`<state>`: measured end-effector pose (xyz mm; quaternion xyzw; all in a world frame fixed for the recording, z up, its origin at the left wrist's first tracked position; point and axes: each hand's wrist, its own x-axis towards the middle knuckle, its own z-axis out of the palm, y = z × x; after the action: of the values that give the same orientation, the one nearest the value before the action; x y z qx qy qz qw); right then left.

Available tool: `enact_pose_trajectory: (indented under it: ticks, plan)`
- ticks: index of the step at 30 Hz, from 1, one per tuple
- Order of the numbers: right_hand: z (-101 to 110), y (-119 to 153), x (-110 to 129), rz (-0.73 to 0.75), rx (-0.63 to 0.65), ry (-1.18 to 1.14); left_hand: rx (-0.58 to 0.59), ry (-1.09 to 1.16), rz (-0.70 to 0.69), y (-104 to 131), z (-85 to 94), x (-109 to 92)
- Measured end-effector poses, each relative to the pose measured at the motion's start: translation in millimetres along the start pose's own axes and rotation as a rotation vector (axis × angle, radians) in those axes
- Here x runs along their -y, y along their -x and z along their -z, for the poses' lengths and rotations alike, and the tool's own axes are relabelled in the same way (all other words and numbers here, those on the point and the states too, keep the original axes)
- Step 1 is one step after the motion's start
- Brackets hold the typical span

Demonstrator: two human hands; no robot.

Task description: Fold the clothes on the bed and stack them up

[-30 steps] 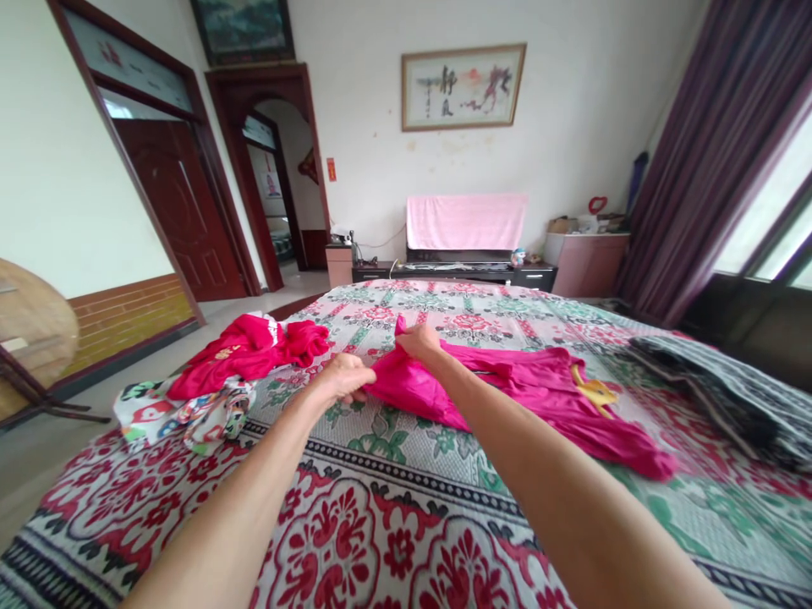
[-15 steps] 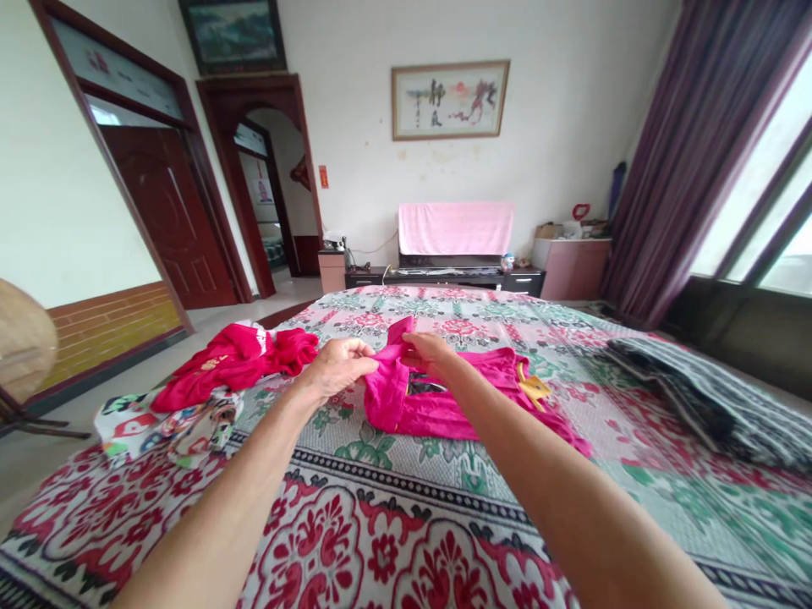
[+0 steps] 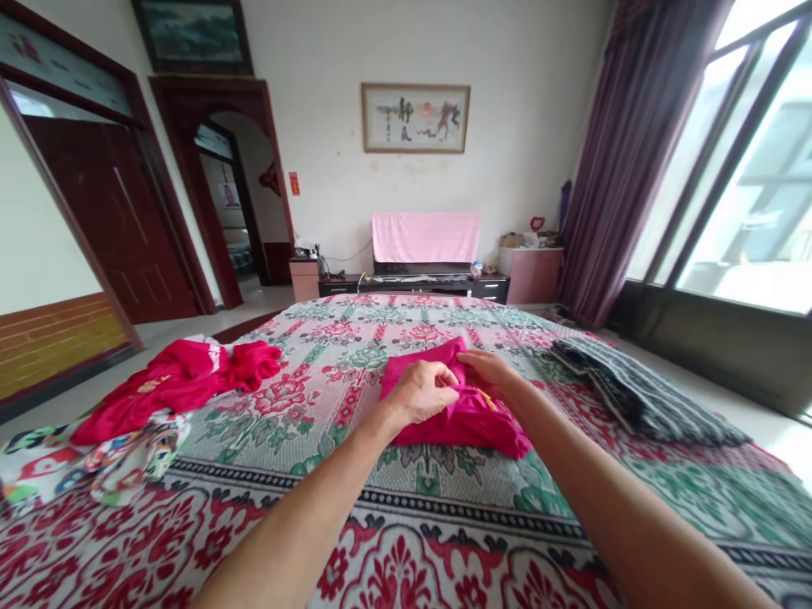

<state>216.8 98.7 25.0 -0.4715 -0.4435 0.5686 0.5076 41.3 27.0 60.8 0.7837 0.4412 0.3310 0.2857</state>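
Our left grip (image 3: 421,392) and right grip (image 3: 488,370) are nearly closed, both pinching the pink garment (image 3: 444,431) at 12 o'clock on the patterned cover (image 3: 346,334); we'd best draw its layers level and smooth before releasing. Our 2 forearms (image 3: 304,507) angle inward from 7 and 5 o'clock.

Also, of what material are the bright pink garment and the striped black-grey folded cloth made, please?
The bright pink garment: probably thin synthetic or cotton, smooth with slight sheen; it creases softly. The striped black-grey folded cloth: perhaps knit or fleece, matte; its folds look thick.
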Motion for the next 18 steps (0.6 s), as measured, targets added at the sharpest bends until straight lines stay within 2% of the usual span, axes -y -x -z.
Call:
enact_pose_trajectory:
  ticks: [3, 5, 7, 9, 12, 13, 15, 18]
  plan:
    - [16, 3, -5, 0.019, -0.036, 0.037, 0.019, 0.016, -0.016, -5, -17.4, 0]
    - [23, 4, -10, 0.022, -0.067, 0.066, 0.033, 0.038, -0.016, -6, -20.0, 3]
    - [27, 6, -15, 0.011, -0.097, 0.112, 0.003, 0.03, 0.017, -5, -13.3, 10]
    - [28, 9, -18, -0.006, -0.12, 0.15, -0.092, -0.035, 0.095, -5, 1.0, 23]
    - [24, 14, -17, 0.019, -0.081, 0.122, -0.26, -0.199, 0.258, -3, 24.5, 49]
    - [22, 16, -15, 0.036, -0.066, 0.106, -0.283, -0.245, 0.303, -2, 29.9, 58]
    - [18, 19, -11, 0.055, -0.052, 0.108, -0.279, -0.296, 0.352, 0, 35.1, 71]
    - [15, 23, -5, 0.038, -0.071, 0.183, -0.242, -0.309, 0.356, 4, 32.8, 78]
